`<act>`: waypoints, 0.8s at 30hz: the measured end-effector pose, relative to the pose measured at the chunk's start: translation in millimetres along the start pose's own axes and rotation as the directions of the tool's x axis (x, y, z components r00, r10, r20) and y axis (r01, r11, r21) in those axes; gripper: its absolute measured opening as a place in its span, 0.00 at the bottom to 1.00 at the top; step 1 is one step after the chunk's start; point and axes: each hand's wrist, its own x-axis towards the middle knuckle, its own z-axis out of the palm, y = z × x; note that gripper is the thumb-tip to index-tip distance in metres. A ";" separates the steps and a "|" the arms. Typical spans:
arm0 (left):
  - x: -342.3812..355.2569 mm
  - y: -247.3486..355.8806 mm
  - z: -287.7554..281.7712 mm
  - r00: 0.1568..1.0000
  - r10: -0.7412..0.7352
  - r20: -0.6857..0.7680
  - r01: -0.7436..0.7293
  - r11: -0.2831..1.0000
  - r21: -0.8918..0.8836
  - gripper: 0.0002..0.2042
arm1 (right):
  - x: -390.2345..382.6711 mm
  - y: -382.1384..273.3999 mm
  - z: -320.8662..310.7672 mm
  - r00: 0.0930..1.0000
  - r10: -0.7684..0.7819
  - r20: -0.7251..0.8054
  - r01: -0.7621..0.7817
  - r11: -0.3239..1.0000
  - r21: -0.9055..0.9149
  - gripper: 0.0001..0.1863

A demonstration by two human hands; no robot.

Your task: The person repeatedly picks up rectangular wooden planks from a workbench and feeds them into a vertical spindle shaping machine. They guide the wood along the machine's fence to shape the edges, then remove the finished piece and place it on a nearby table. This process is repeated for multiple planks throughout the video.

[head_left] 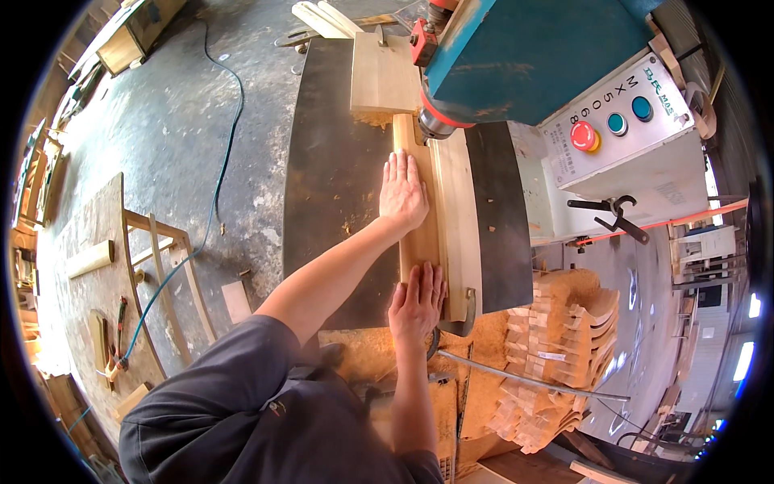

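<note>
A long shaped wooden workpiece point(418, 242) lies on the dark machine table point(339, 161), alongside a pale wooden fence point(461, 218). My left hand point(403, 194) rests flat on the workpiece about midway, fingers stretched toward the spindle. Nearer to me, my right hand point(418, 302) presses on its near end with fingers extended. Neither hand is wrapped around the wood. The metal spindle chuck point(435, 125) stands over the workpiece's far end; the cutter itself is mostly hidden. A clamp point(468, 313) sits at the fence's near end.
A pale board point(383, 77) is clamped at the table's far end. The teal machine head point(516, 64) and its control panel point(617, 121) rise at right. Stacked curved wooden parts point(556, 355) stand right of me. At left are a plywood bench point(101, 282) and a blue hose point(234, 129).
</note>
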 end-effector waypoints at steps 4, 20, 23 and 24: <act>3.9 1.4 0.0 1.000 -0.016 0.007 0.016 1.000 -0.015 0.33 | 4.7 -0.5 -0.7 1.000 0.009 0.004 -0.009 1.000 -0.001 0.21; 7.0 -3.8 2.5 0.999 0.022 -0.037 -0.022 1.000 0.011 0.32 | 5.4 -1.5 3.5 0.999 0.025 0.024 -0.025 1.000 0.005 0.23; -0.8 -0.8 -0.6 0.999 0.018 -0.033 -0.018 1.000 -0.006 0.32 | -2.6 -1.0 0.5 0.998 0.029 0.054 -0.029 1.000 0.000 0.25; -6.6 0.3 -3.0 0.999 0.019 -0.030 -0.019 1.000 -0.001 0.33 | -7.7 -1.1 -1.7 0.998 0.025 0.054 -0.025 1.000 0.001 0.25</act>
